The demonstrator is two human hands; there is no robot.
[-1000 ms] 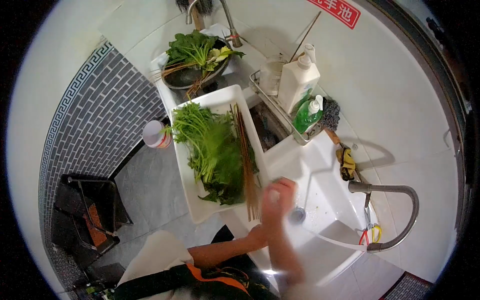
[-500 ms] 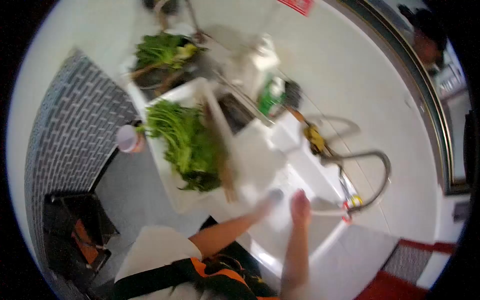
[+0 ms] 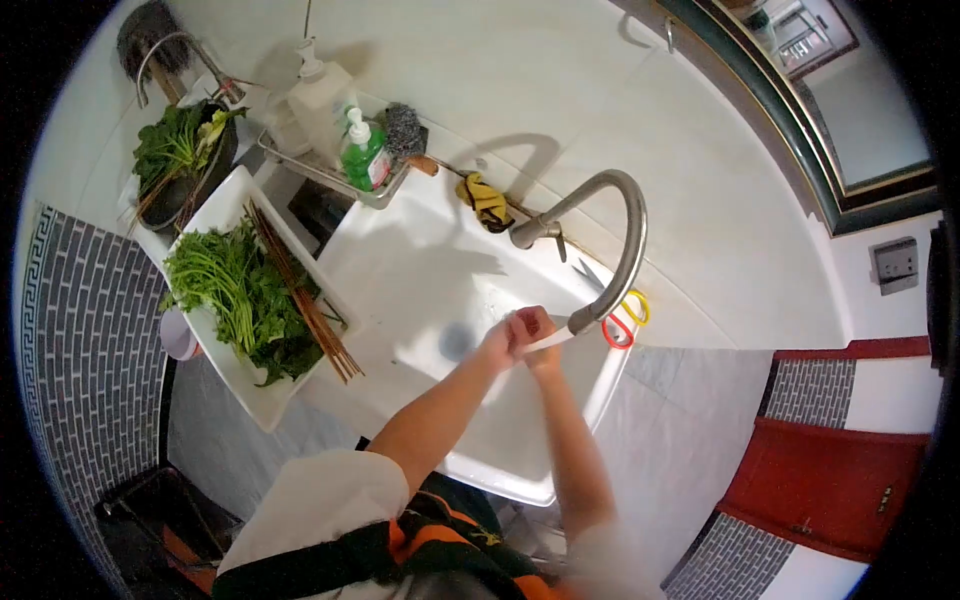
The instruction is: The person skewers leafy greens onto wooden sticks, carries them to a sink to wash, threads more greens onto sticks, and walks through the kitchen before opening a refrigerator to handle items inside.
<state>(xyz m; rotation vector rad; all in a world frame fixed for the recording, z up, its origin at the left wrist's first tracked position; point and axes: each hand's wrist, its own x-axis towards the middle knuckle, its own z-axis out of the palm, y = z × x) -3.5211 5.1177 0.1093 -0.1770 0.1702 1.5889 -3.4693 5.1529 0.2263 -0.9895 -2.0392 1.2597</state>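
Note:
My left hand [image 3: 498,342] and my right hand [image 3: 540,330] press together above the white sink [image 3: 515,480], just left of the faucet [image 3: 638,230] outlet. A stream of water [image 3: 558,339] runs from the spout onto them. Both hands look closed, fingers curled against each other; no object shows in them. Part of the fingers is hidden where the hands overlap. The drain [image 3: 457,342] lies below and to the left. Scissors [image 3: 618,330] with red and yellow handles rest at the sink's right back corner, behind the faucet spout.
A white basin [image 3: 262,415] holds leafy greens [image 3: 235,300] and brown sticks [image 3: 295,290]. Behind it stands a dark pot [image 3: 225,160] with more greens. A rack [image 3: 375,198] carries a green soap bottle [image 3: 364,155] and a scouring pad [image 3: 404,130]. A yellow cloth [image 3: 486,203] lies on the back ledge.
My hands were apart and blurred over the sink; now they are together under the faucet. Water now runs onto them. The view has shifted, so the sink and faucet appear more to the left.

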